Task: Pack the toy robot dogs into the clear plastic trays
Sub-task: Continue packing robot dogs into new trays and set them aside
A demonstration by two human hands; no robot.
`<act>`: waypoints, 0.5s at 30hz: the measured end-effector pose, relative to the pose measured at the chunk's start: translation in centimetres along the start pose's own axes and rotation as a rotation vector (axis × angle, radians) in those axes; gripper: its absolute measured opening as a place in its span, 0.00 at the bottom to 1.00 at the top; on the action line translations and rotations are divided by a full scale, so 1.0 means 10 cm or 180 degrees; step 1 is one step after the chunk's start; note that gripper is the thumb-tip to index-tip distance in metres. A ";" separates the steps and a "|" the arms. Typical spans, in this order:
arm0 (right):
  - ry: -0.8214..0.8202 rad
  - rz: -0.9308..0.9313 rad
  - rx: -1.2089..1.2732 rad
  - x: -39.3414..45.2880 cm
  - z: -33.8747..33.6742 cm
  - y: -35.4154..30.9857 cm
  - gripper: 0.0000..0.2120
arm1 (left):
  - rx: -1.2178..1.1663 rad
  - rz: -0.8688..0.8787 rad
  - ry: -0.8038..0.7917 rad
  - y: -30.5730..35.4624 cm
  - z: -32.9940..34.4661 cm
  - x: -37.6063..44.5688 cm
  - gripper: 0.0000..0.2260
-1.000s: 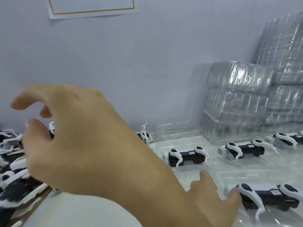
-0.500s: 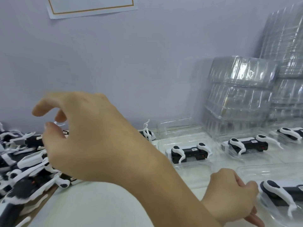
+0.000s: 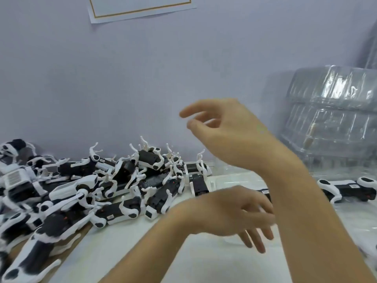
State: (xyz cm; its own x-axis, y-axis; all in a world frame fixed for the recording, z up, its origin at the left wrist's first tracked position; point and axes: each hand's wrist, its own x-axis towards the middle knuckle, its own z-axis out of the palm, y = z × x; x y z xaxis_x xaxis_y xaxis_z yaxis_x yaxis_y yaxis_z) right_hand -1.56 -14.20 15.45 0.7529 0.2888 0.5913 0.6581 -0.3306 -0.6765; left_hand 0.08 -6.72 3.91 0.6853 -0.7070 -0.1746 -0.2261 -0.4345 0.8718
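Observation:
A heap of black-and-white toy robot dogs (image 3: 114,186) covers the left of the white table. My right hand (image 3: 226,131) hangs in the air above the heap's right end, fingers loosely curled and holding nothing. Its forearm crosses over my left hand (image 3: 228,211), whose blurred fingers spread low over a clear plastic tray (image 3: 234,180) and hold nothing. A packed dog (image 3: 350,188) lies in a clear tray at the right. Another dog is mostly hidden behind my left hand.
A tall stack of clear trays (image 3: 330,119) stands against the wall at the right. A framed paper sheet (image 3: 140,7) hangs on the wall above. Bare white tabletop (image 3: 204,262) lies near me, with a brown strip (image 3: 81,233) under the heap's edge.
The view has swung left, bringing the whole heap of dogs into sight. My right hand has risen off the heap. My left hand's fingers have uncurled and spread.

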 end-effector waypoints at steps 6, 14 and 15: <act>0.0708 0.0776 -0.0098 -0.09 -0.40 0.44 0.12 | 0.0628 -0.0256 0.1777 -0.09 -0.85 0.02 0.05; 0.0952 0.1059 0.0080 -0.17 -0.55 0.79 0.12 | 0.2139 -0.1510 0.2014 -0.26 -0.99 1.03 0.17; 0.0968 0.1073 0.0096 -0.17 -0.55 0.81 0.12 | 0.2038 -0.1607 0.2000 -0.27 -0.98 1.10 0.16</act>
State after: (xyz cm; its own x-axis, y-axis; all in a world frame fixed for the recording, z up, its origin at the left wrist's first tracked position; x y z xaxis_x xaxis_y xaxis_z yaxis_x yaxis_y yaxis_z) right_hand 2.48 -22.34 11.37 0.8939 -0.1090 0.4347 0.3792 -0.3332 -0.8632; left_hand 15.02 -7.86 4.16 0.9996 -0.0199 -0.0217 -0.0118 -0.9461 0.3237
